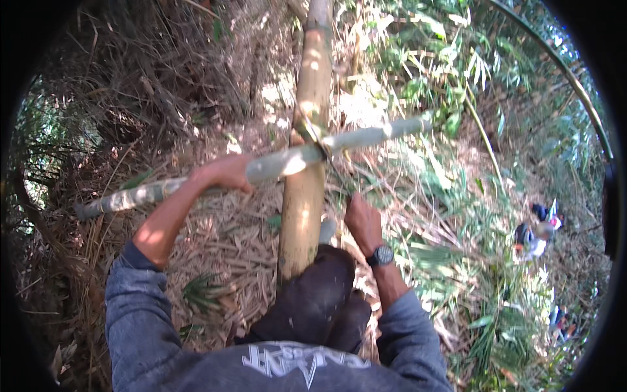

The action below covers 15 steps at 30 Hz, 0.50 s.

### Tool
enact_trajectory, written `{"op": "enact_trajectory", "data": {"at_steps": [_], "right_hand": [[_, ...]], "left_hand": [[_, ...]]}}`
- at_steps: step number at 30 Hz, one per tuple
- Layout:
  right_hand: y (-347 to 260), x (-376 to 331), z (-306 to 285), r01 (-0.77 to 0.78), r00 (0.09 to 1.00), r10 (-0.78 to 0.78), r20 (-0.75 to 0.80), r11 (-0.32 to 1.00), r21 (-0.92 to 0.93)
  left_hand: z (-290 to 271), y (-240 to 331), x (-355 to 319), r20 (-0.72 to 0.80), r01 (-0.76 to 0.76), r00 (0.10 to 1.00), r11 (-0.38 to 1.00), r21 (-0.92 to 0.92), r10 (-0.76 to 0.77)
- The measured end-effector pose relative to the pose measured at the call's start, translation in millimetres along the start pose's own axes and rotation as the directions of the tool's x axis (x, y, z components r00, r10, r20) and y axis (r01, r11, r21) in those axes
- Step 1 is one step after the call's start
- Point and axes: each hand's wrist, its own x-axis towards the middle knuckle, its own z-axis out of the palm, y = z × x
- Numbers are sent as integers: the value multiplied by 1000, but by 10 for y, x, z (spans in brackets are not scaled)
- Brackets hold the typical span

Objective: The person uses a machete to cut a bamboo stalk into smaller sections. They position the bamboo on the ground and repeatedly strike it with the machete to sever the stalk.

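Observation:
A green bamboo pole (379, 135) lies crosswise over a thick yellowish bamboo trunk (302, 219) that runs away from me. My left hand (225, 174) is closed round the pole, left of the trunk. My right hand (363, 222), with a watch on its wrist, is closed to the right of the trunk, nearer to me. From its fist a thin, dark machete blade (318, 140) slants up and left. The blade crosses the pole where it rests on the trunk; how deep it sits is unclear. The machete's handle is hidden in my fist.
My dark-trousered knee (320, 287) is against the trunk's near end. Dry leaves (222, 251) cover the ground. Brush stands at the left, and green bamboo foliage (431, 72) at the right. A thin curved stem (575, 81) arches at far right. A person (539, 238) is farther off there.

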Motion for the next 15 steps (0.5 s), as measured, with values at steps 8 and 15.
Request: {"op": "enact_trajectory", "data": {"at_steps": [8, 15], "right_hand": [[-646, -171, -782, -394, 917, 190, 352, 581, 712], [-433, -83, -516, -92, 987, 151, -60, 822, 561]], "left_hand": [[304, 164, -219, -407, 209, 913, 900, 383, -38], [445, 14, -156, -547, 194, 830, 863, 466, 109]]}}
